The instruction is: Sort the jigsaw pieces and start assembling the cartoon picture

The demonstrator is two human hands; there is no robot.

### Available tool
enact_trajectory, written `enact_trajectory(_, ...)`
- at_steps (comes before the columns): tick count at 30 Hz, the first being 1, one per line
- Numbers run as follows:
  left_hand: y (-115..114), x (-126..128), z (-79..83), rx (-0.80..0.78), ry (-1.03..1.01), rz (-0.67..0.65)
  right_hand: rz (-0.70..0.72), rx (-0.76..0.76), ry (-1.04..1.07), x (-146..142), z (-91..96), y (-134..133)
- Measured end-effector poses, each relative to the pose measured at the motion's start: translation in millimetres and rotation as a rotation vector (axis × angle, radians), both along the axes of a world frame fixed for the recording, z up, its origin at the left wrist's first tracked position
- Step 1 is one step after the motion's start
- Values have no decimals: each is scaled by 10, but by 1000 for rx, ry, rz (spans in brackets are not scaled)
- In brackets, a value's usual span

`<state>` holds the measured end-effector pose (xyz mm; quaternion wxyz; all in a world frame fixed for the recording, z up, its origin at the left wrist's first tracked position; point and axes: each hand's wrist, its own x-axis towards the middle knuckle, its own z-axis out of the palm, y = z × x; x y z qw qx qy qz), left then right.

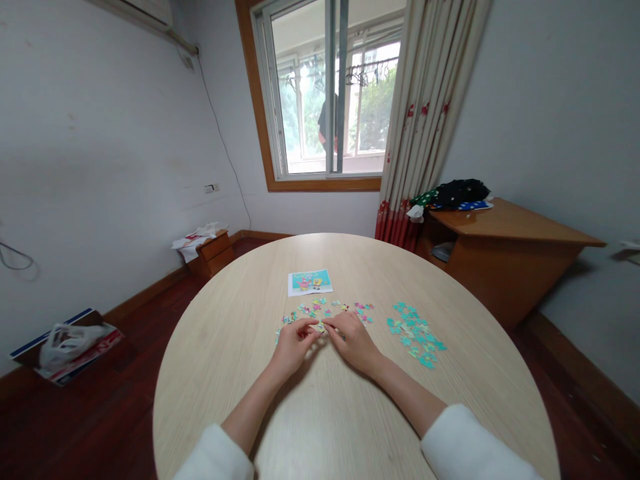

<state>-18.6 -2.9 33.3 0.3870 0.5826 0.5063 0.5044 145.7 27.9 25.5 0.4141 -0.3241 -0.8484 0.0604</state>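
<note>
My left hand [294,345] and my right hand [353,339] meet above the middle of the table, fingertips almost touching. Between them is a small yellowish jigsaw puzzle piece [321,327], pinched from both sides; whether it is one piece or two joined is too small to tell. Just beyond my hands lie loose multicoloured puzzle pieces [319,305], partly hidden by my fingers. A pile of mostly turquoise puzzle pieces [417,331] spreads to the right of my right hand. Behind the pieces lies a printed reference picture [311,282] with a pink and a yellow cartoon figure.
The round wooden table [320,413] fills the foreground. A brown desk [515,230] with dark cloths [457,194] stands at the right, beside a curtain [430,100]. At the left are a small cabinet [216,253] and a plastic bag [70,345]. Someone is visible beyond the window [305,100].
</note>
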Motion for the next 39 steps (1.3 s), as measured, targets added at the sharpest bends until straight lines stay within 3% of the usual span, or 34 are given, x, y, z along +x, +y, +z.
enact_trajectory(12,19,-15,-47,10,41,8,-11,-22,-6,3,-12,9)
enact_trajectory(17,26,-17,-22,-5,-41,55,-62,-45,-47,17,-48,44)
enact_trajectory(26,117,-103,-27,-60,-247,151,-269,-139,-277,-58,-104,217)
enact_trajectory(32,122,-160,29,-62,-293,212,-281,-132,-371,-268,-108,313)
enact_trajectory(39,121,-159,10,-80,-330,220,-272,-243,-486,-348,-94,345)
